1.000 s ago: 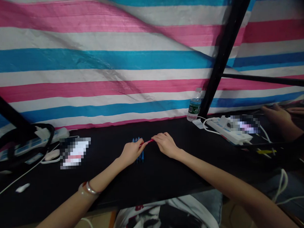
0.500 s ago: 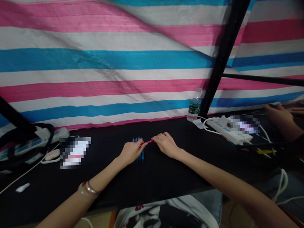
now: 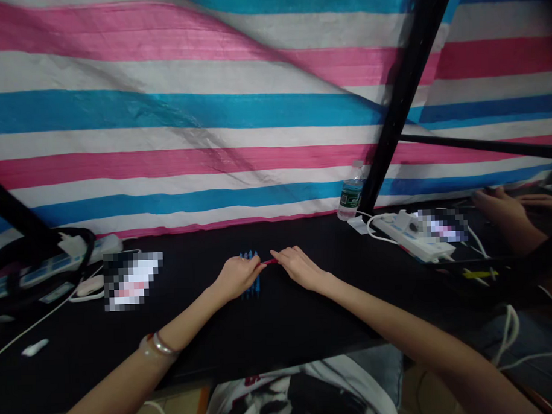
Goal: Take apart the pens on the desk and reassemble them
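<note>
Since the last frame, the right hand (image 3: 300,268) has slid slightly toward the left hand, covering more of the slim red stick (image 3: 271,262) held between them, and the whole view has shifted a little.

The red stick lies level just above the black tabletop (image 3: 194,336), its exact kind too small to tell. The left hand (image 3: 237,278) is nearly closed, its fingertips against the stick's near end. The right hand is partly open, its fingers (image 3: 282,255) extended and touching the far end; whether they pinch it, I cannot tell. A row of slim blue pieces (image 3: 250,277) lies side by side on the tabletop, directly beneath and just beyond the left hand. A silver bangle (image 3: 161,345) circles the left wrist.

To the far right stand a water bottle (image 3: 350,192) with a dark green label, unreadable at this size, and a white power strip (image 3: 413,237). Another person's hand (image 3: 500,208) rests at the right edge. A pixelated patch (image 3: 132,281) lies left of the hands, and a second (image 3: 439,225) lies beside the power strip. No writing can be read. A pink, white and blue striped tarp (image 3: 209,113) hangs behind the table.
</note>
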The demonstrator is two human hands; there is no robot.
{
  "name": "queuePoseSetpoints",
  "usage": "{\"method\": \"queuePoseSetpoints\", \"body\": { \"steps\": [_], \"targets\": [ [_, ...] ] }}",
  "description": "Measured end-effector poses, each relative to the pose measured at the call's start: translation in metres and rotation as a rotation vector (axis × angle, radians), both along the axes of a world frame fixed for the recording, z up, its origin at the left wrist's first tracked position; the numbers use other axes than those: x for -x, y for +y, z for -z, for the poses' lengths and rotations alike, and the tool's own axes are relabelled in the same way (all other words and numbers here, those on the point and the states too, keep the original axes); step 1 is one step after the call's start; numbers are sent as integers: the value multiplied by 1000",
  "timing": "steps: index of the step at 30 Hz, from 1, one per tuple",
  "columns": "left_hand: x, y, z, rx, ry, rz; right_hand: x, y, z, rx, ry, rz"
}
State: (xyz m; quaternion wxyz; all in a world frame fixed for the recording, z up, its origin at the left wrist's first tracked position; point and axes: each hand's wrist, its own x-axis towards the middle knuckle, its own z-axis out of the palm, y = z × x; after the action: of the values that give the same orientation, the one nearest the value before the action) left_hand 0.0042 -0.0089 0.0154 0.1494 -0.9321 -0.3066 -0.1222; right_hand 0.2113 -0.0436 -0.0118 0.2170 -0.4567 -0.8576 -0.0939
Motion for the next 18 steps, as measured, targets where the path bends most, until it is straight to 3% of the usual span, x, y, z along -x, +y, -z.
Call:
{"method": "queuePoseSetpoints", "body": {
  "steps": [4, 18],
  "targets": [
    [-2, -1, 0, -49, 6, 62, 2, 0, -1, 42, -49, 12],
    [-2, -3, -3, 113, 29, -25, 4, -2, -5, -56, -40, 44]
  ]
}}
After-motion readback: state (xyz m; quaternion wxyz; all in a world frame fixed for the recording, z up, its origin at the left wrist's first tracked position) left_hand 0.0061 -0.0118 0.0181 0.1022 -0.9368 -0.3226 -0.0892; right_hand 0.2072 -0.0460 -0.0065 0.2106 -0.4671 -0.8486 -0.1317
